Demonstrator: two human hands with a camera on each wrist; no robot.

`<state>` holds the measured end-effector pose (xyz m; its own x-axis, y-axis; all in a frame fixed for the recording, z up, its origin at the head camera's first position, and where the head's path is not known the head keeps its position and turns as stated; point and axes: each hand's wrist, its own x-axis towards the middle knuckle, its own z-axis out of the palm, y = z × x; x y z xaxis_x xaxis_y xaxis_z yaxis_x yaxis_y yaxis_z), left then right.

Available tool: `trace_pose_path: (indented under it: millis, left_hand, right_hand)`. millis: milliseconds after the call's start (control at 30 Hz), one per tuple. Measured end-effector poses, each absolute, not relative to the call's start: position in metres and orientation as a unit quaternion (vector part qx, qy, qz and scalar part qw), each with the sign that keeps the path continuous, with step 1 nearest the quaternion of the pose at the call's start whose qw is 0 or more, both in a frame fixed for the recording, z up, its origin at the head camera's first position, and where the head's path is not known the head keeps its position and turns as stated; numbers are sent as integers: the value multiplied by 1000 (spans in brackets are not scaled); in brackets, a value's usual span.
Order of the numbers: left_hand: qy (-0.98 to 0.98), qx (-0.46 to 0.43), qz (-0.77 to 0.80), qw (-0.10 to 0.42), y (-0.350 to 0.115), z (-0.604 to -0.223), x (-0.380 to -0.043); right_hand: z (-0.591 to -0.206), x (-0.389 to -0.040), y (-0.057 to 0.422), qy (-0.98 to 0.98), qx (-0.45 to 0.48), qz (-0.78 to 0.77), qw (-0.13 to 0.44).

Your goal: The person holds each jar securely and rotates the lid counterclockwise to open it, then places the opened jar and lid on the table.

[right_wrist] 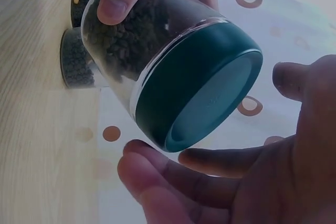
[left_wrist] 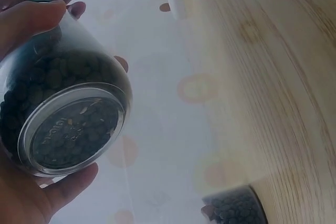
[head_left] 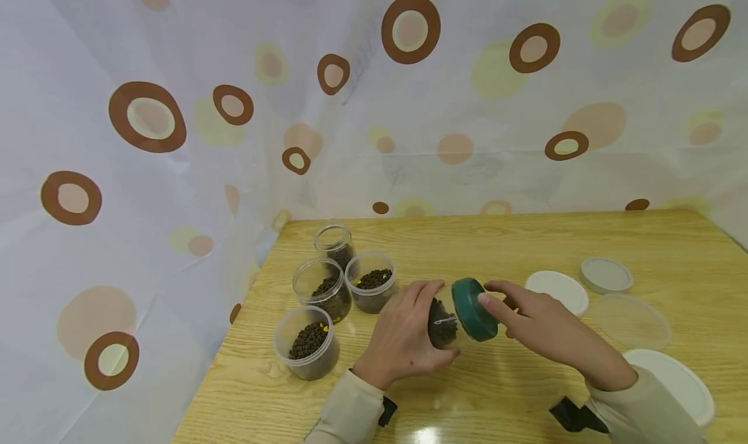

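My left hand [head_left: 409, 330] grips a clear jar [left_wrist: 68, 72] round its body, fingers and thumb wrapped about it. The jar is tilted on its side, part filled with dark brown pellets, its base facing the left wrist camera. A dark green screw lid [right_wrist: 199, 87] covers its mouth and points to the right. Beside the lid is my right hand [head_left: 540, 320], fingers loosely bent. In the right wrist view its thumb [right_wrist: 291, 80] stands apart from the lid, while the fingertips lie close under the lid's lower edge.
Left of the hands stand several lidless clear tubs of pellets, including a front tub [head_left: 306, 343], a middle tub [head_left: 371, 282] and a taller back jar [head_left: 334, 243]. White lids [head_left: 558, 291] and a translucent lid [head_left: 631, 320] lie on the wooden table [head_left: 467, 243] at right. Patterned sheeting [head_left: 350, 126] hangs behind.
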<state>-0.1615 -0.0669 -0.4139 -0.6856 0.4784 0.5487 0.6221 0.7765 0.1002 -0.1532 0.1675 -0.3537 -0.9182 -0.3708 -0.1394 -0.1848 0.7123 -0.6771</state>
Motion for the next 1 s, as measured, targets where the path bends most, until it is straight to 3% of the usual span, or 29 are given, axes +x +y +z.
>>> trace_pose_path:
  millis: [767, 1000]
  left_hand:
    - [-898, -320, -134, 270, -65, -411, -159]
    - [-901, -320, -160, 247, -67, -410, -158]
  right_hand:
    - [-357, -156, 164, 911, -137, -359, 148]
    - [-357, -153, 165, 902, -216, -364, 79]
